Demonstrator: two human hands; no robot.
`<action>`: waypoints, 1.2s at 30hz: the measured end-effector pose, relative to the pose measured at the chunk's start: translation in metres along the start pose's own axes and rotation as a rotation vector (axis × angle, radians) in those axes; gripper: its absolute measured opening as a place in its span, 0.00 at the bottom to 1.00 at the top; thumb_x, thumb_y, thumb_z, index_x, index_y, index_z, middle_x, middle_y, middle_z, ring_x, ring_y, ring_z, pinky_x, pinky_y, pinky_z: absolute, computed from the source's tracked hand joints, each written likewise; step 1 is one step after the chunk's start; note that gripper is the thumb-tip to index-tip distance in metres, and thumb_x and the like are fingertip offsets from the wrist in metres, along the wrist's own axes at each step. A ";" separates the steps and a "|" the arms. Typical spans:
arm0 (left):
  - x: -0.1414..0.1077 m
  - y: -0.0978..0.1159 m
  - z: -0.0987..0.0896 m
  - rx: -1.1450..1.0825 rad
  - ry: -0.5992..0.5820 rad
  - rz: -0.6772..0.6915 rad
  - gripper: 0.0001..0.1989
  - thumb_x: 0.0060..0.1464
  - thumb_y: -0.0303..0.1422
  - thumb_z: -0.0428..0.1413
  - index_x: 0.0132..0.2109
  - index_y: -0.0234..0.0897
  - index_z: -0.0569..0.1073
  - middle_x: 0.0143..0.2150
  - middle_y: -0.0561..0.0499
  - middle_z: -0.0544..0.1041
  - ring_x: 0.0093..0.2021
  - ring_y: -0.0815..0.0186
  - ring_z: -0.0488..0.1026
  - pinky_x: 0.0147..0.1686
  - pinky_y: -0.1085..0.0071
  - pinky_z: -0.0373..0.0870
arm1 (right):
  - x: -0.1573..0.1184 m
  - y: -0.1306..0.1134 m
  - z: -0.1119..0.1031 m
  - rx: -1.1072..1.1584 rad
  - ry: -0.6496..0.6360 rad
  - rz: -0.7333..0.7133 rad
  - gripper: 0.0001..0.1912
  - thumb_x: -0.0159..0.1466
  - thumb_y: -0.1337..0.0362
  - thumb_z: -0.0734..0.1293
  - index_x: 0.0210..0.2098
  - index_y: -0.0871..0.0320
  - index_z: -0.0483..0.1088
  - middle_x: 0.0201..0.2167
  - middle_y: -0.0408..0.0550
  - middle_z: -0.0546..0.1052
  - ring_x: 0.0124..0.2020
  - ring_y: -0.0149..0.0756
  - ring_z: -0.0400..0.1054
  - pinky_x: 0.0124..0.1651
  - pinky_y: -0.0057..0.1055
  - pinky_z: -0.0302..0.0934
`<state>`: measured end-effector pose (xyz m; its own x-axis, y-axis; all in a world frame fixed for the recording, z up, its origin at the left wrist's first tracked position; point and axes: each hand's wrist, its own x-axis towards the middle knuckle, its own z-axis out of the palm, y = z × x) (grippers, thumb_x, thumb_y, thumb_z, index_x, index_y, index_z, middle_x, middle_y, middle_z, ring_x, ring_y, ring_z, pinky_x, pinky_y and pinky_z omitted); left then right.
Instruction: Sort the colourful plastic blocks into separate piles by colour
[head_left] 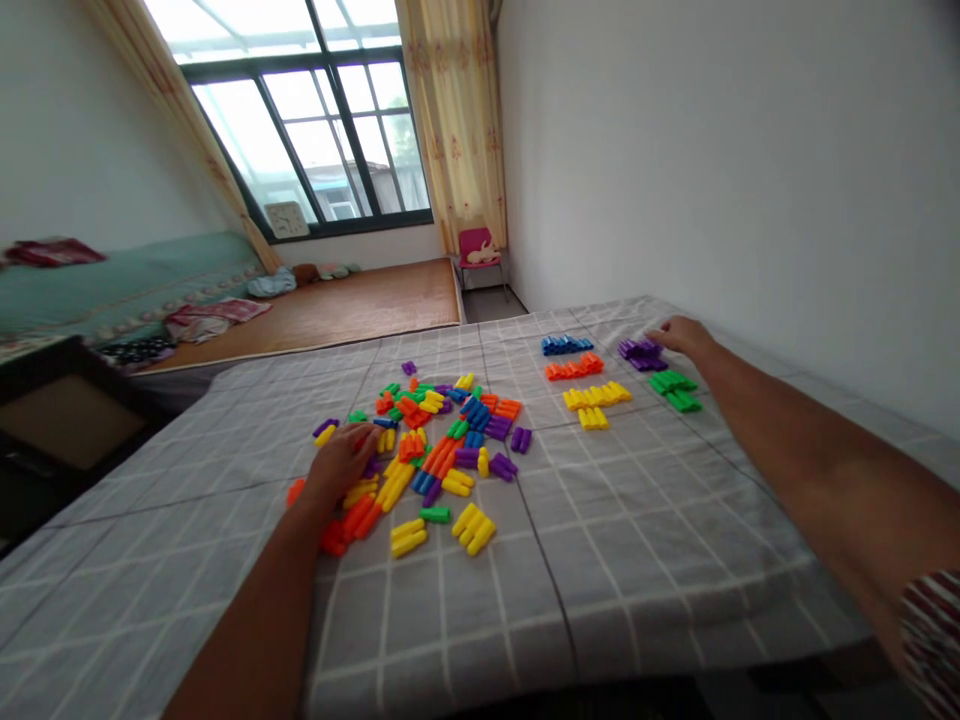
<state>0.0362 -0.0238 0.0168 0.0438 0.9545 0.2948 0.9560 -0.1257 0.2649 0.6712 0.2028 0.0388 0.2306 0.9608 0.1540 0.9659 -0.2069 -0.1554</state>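
Several loose plastic pieces in yellow, orange, green, blue and purple lie in a mixed pile, with a yellow piece (474, 528) at its near edge. My left hand (343, 460) rests on the pile's left side, its fingers partly hidden and blurred among the pieces. On the right, same-coloured pieces lie grouped: blue (566, 345), orange (574, 367), yellow (597, 397), green (675, 390) and purple (640, 353). My right hand (677, 336) is at the purple group's right edge, fingers closed together; what they hold, if anything, is too small to make out.
A grey checked cloth (600, 560) covers the surface under the pieces. A dark cabinet (67, 430) stands at the left. Beyond are a low bed (360, 300) and a pink chair (474, 243). A white wall (712, 170) runs along the right.
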 end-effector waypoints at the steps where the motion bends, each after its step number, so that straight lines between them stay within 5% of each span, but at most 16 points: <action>1: -0.001 0.002 -0.002 0.002 0.024 -0.011 0.25 0.61 0.48 0.41 0.46 0.40 0.77 0.51 0.46 0.77 0.51 0.58 0.72 0.53 0.63 0.67 | -0.006 -0.009 -0.006 0.025 0.068 -0.025 0.23 0.61 0.51 0.63 0.42 0.63 0.77 0.41 0.59 0.79 0.42 0.46 0.73 0.38 0.33 0.62; 5: 0.000 0.015 -0.011 -0.008 0.120 -0.021 0.25 0.62 0.47 0.40 0.46 0.38 0.77 0.50 0.45 0.77 0.52 0.58 0.72 0.55 0.63 0.66 | -0.045 -0.066 -0.030 0.179 0.147 -0.302 0.19 0.62 0.56 0.62 0.47 0.60 0.75 0.45 0.53 0.79 0.42 0.40 0.72 0.43 0.31 0.62; 8: 0.003 0.037 -0.017 -0.013 0.117 0.053 0.24 0.62 0.45 0.42 0.45 0.38 0.77 0.49 0.45 0.78 0.51 0.59 0.73 0.54 0.64 0.67 | -0.083 -0.112 -0.037 0.260 -0.081 -0.593 0.14 0.60 0.58 0.66 0.41 0.56 0.77 0.39 0.47 0.80 0.38 0.37 0.72 0.40 0.28 0.61; 11: 0.006 0.070 -0.023 -0.003 -0.005 0.240 0.19 0.62 0.41 0.45 0.45 0.40 0.78 0.48 0.48 0.79 0.50 0.62 0.73 0.55 0.65 0.66 | -0.117 -0.145 -0.033 0.332 -0.232 -0.781 0.11 0.58 0.59 0.68 0.38 0.54 0.78 0.36 0.44 0.81 0.37 0.36 0.72 0.39 0.27 0.61; 15: 0.015 0.109 -0.025 0.059 -0.101 0.358 0.14 0.60 0.35 0.49 0.44 0.42 0.78 0.48 0.49 0.79 0.51 0.61 0.73 0.55 0.63 0.66 | -0.150 -0.182 -0.018 0.463 -0.245 -0.885 0.11 0.61 0.60 0.66 0.40 0.56 0.77 0.35 0.45 0.80 0.34 0.34 0.73 0.39 0.27 0.62; 20: 0.036 0.125 0.000 0.001 -0.121 0.344 0.15 0.59 0.32 0.50 0.50 0.41 0.76 0.52 0.47 0.76 0.53 0.61 0.72 0.55 0.64 0.67 | -0.185 -0.226 0.010 0.560 -0.146 -0.909 0.13 0.61 0.68 0.63 0.43 0.56 0.76 0.41 0.48 0.80 0.37 0.35 0.73 0.43 0.30 0.64; 24: 0.043 0.134 0.030 -0.096 -0.095 0.359 0.21 0.60 0.35 0.51 0.59 0.39 0.69 0.58 0.44 0.71 0.57 0.60 0.68 0.57 0.64 0.65 | -0.202 -0.234 0.040 0.495 -0.017 -0.946 0.21 0.59 0.74 0.62 0.50 0.59 0.73 0.50 0.54 0.76 0.51 0.43 0.69 0.55 0.38 0.61; 27: 0.040 0.141 0.041 -0.103 -0.116 0.379 0.19 0.58 0.34 0.53 0.57 0.41 0.71 0.57 0.45 0.71 0.57 0.60 0.68 0.58 0.63 0.64 | -0.200 -0.226 0.057 0.453 0.012 -0.905 0.22 0.60 0.73 0.61 0.54 0.60 0.71 0.52 0.56 0.75 0.53 0.46 0.67 0.57 0.42 0.59; 36: 0.027 0.111 0.025 0.039 0.009 0.054 0.13 0.57 0.28 0.50 0.44 0.42 0.78 0.45 0.48 0.76 0.46 0.61 0.73 0.48 0.67 0.69 | -0.189 -0.216 0.051 0.702 -0.158 -0.762 0.20 0.53 0.67 0.71 0.47 0.56 0.73 0.44 0.50 0.77 0.43 0.42 0.71 0.46 0.37 0.66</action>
<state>0.1511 -0.0052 0.0308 0.0932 0.9442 0.3158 0.9630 -0.1661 0.2122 0.4134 0.0751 -0.0064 -0.4773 0.8152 0.3282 0.5517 0.5687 -0.6100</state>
